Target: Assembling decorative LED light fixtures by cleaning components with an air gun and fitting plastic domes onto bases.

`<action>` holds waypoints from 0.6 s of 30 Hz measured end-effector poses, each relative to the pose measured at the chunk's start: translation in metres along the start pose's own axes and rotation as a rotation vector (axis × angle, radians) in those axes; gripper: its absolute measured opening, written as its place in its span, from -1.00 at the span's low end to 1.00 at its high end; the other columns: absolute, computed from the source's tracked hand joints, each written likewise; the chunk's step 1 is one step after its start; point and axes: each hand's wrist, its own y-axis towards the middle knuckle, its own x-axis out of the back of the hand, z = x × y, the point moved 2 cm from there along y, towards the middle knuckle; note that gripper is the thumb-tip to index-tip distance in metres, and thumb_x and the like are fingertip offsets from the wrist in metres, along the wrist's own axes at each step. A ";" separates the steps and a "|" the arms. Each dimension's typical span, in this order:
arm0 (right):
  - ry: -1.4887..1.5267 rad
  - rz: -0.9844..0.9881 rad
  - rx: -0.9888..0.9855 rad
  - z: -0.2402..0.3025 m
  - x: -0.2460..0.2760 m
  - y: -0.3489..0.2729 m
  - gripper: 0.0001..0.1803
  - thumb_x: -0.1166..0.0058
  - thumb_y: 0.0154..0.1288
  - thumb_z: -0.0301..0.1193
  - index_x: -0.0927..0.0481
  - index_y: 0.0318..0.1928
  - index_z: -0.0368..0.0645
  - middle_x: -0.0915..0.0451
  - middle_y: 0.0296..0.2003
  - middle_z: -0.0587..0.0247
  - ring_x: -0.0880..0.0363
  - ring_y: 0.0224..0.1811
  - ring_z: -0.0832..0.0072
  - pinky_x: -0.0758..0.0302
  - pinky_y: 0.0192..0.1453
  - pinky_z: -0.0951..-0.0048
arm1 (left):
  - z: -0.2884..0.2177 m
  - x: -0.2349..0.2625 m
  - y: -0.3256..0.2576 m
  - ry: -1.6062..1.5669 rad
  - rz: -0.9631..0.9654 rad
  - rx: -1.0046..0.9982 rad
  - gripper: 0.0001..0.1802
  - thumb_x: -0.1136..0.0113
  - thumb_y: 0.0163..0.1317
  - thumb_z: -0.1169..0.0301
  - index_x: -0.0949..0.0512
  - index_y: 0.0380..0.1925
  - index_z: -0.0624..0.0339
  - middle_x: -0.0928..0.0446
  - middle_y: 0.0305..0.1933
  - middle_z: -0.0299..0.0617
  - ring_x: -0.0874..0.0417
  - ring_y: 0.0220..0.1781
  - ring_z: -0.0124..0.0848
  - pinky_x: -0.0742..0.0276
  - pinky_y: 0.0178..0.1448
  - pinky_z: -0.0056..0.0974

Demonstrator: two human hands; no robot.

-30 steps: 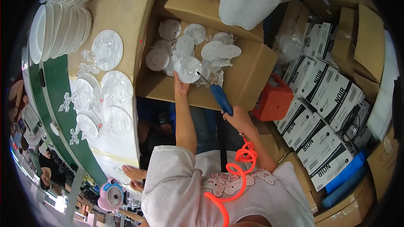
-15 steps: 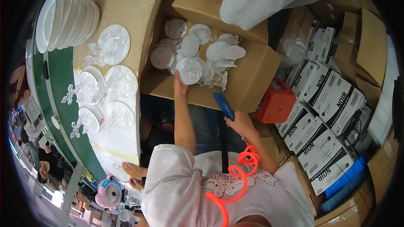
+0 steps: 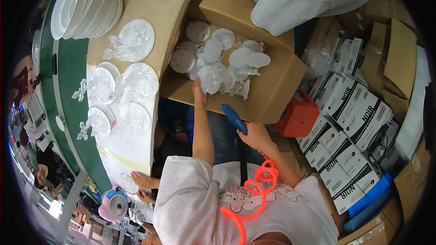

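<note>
on the bench (image 3: 168,0) at left lie glassy, knobbly discs (image 3: 137,41); rightward, at the cardboard carton (image 3: 274,90), the left hand (image 3: 200,91) pinches a smooth round plate (image 3: 210,80) by its rim. the right hand (image 3: 256,137) wraps a blue tool (image 3: 234,119) on coiled red hose (image 3: 257,184), seemingly between passes; next calls for steadying the slick plate.

A loose white short-sleeved fabric T-shirt (image 3: 202,220), its wide plain left sleeve (image 3: 184,177) at ten o'clock, bears a pink-outlined print of white cartoon animals (image 3: 243,199); blue-grey trousers (image 3: 225,138) show at twelve.
</note>
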 end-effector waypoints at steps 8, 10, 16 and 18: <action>0.019 -0.090 -0.259 -0.044 0.007 0.004 -0.78 0.06 0.00 -0.37 -0.58 -0.44 -0.23 -0.56 -0.63 0.19 -0.58 -0.48 0.33 -0.45 -0.30 0.41 | -0.022 0.003 0.000 -0.100 0.071 0.070 -0.45 0.22 0.29 0.08 -0.19 0.14 0.25 -0.26 0.19 -0.12 -0.26 0.22 -0.22 -0.16 0.27 -0.16; 0.058 -0.056 -0.264 -0.038 0.010 0.005 -0.79 0.07 -0.01 -0.39 -0.57 -0.46 -0.26 -0.56 -0.62 0.17 -0.59 -0.47 0.35 -0.45 -0.27 0.43 | -0.023 -0.002 -0.006 -0.122 0.072 0.093 -0.45 0.23 0.29 0.09 -0.20 0.14 0.25 -0.27 0.19 -0.12 -0.26 0.22 -0.22 -0.16 0.26 -0.16; 0.004 0.043 -0.146 -0.014 0.003 -0.008 -0.79 0.06 -0.03 -0.36 -0.57 -0.43 -0.21 -0.57 -0.61 0.22 -0.59 -0.46 0.37 -0.46 -0.27 0.43 | -0.032 -0.004 -0.012 -0.112 0.081 0.070 -0.48 0.20 0.29 0.13 -0.22 0.10 0.31 -0.33 0.11 -0.10 -0.36 0.14 -0.23 -0.25 0.19 -0.17; 0.074 -0.035 -0.004 -0.001 -0.003 -0.011 -0.66 -0.02 0.01 -0.21 -0.55 -0.56 -0.28 -0.47 -0.65 -0.10 -0.49 -0.51 0.01 -0.42 -0.35 0.15 | -0.034 0.000 -0.009 -0.111 0.067 0.061 -0.48 0.20 0.29 0.13 -0.23 0.10 0.31 -0.34 0.11 -0.10 -0.36 0.14 -0.23 -0.26 0.19 -0.18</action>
